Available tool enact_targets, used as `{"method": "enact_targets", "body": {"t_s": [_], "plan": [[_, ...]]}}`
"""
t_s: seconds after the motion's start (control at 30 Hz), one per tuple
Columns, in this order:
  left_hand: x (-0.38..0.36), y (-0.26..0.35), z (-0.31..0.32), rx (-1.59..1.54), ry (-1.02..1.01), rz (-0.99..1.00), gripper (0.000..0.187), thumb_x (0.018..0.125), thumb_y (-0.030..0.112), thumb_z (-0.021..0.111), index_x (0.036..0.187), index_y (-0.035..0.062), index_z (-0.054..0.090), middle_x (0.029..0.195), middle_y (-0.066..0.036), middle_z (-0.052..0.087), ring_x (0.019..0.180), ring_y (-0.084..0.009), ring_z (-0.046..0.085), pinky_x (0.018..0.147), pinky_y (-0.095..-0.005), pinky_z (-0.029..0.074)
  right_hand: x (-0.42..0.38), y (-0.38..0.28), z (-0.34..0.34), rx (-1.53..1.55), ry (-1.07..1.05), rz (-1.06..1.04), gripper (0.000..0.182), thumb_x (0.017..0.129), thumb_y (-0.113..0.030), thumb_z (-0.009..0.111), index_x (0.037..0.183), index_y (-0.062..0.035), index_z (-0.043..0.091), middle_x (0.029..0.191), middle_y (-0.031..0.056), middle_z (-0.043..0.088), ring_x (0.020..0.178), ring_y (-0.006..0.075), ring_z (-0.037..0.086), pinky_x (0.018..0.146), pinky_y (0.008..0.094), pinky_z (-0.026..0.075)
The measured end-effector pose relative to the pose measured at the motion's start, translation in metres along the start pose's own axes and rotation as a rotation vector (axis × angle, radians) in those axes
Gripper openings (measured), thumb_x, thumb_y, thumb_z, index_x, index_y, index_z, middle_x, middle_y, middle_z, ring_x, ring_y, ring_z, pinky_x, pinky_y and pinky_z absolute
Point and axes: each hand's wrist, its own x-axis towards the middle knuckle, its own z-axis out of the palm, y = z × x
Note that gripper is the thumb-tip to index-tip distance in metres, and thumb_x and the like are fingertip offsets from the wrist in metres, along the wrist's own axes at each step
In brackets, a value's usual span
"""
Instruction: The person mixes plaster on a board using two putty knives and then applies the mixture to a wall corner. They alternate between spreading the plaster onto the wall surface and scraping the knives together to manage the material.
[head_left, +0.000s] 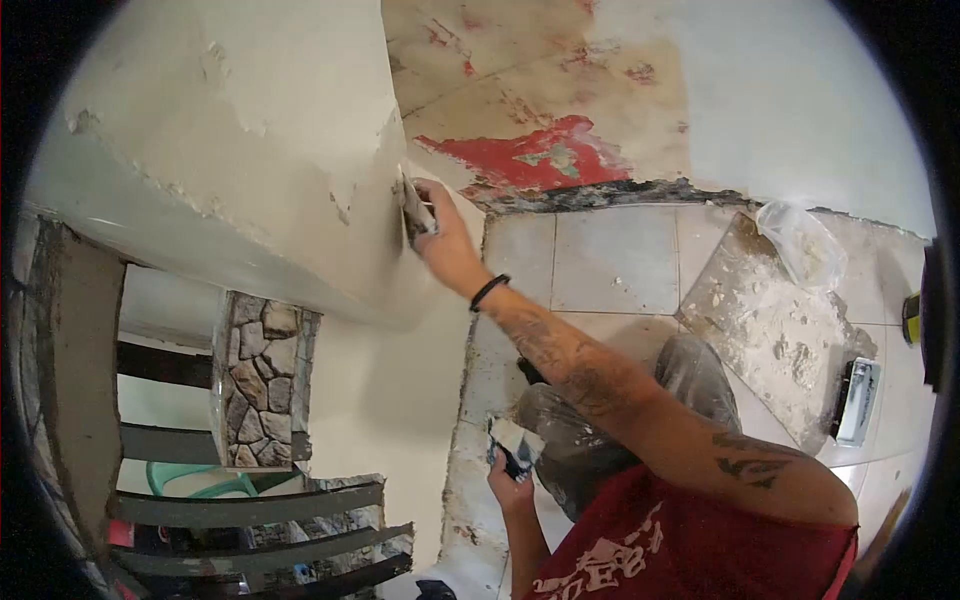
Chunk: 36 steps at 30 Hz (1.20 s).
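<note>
My right hand [447, 235] is stretched out to the wall's corner, fingers closed round a putty knife [412, 212]. The blade lies against the cream wall [350, 170] near its vertical edge. Lower down, close to my knee, my left hand [511, 487] grips a flat, putty-smeared tool [516, 446]. Pale putty covers its top, with dark patches showing; its exact kind I cannot make out. Beside the corner, the other wall has a bare red patch [560, 155] where the coating has come off.
On the tiled floor [615, 255] lies a board [740, 300] strewn with whitish powder and lumps. A clear plastic bag [803, 245] sits at its far end, a metal-and-black tray-like thing [857, 402] at its right. Dark slats [250, 508] and a stone-faced pillar [262, 385] stand left.
</note>
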Motion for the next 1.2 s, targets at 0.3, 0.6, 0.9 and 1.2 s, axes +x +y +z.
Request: {"method": "enact_targets", "body": {"t_s": [0.3,0.6,0.9,1.2], "plan": [[0.011,-0.004,-0.032,-0.105,-0.137,-0.007,0.027,0.088,0.014,0.049,0.11,0.0009,0.053,0.104,-0.01,0.059,0.099,-0.0269,0.056,0.089,-0.0426,0.043,-0.068,-0.038,0.004,-0.032,-0.003,-0.084,0.061,0.063,0.013,0.041,0.123,0.0027,0.035,0.111,0.0243,0.04,0.109,0.04,0.04,0.097,0.0419,0.033],[-0.007,-0.001,-0.059,-0.139,-0.086,-0.004,0.027,0.086,0.012,0.05,0.111,0.0031,0.052,0.105,-0.009,0.06,0.097,-0.027,0.058,0.089,-0.042,0.044,0.024,-0.002,0.016,0.042,0.174,0.111,0.059,0.062,0.014,0.045,0.12,-0.0004,0.041,0.113,0.0158,0.046,0.109,0.0294,0.047,0.096,0.0332,0.037],[0.005,0.004,-0.064,0.014,-0.114,0.03,0.026,0.084,0.015,0.051,0.108,0.0034,0.054,0.102,-0.008,0.06,0.094,-0.0245,0.058,0.084,-0.0393,0.046,-0.08,-0.104,0.013,0.042,-0.017,-0.142,0.061,0.059,0.011,0.043,0.118,-0.0007,0.041,0.106,0.0204,0.043,0.104,0.0369,0.043,0.091,0.042,0.037],[-0.013,0.012,-0.064,0.146,-0.118,0.08,0.023,0.086,0.019,0.053,0.102,0.0032,0.056,0.094,-0.006,0.061,0.086,-0.0217,0.058,0.079,-0.0337,0.046,0.023,0.052,-0.003,0.145,0.232,0.227,0.057,0.063,0.009,0.044,0.119,0.0006,0.044,0.111,0.0138,0.052,0.108,0.0229,0.046,0.095,0.0289,0.033]]}}
